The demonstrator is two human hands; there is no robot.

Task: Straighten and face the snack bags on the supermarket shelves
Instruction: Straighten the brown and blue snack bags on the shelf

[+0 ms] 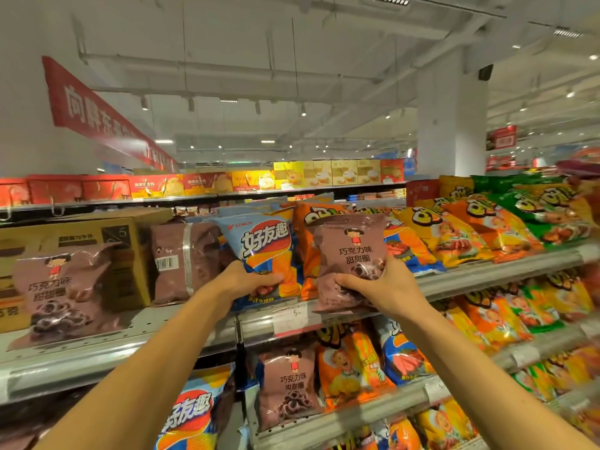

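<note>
Banner: red with white characters, hung from the ceiling at upper left, running back along the aisle.
Carton: brown cardboard, on the upper shelf at left, flap raised.
Gift boxes: red, orange and yellow, in a row on the far top shelf.
Pillar: white, right of centre, floor to ceiling.
Price tag: white and red, on the shelf rail at centre.
Ceiling pipes: white, horizontal.

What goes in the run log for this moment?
left hand: grips blue chip bag | right hand: grips brown bag | both upright, top shelf
</note>
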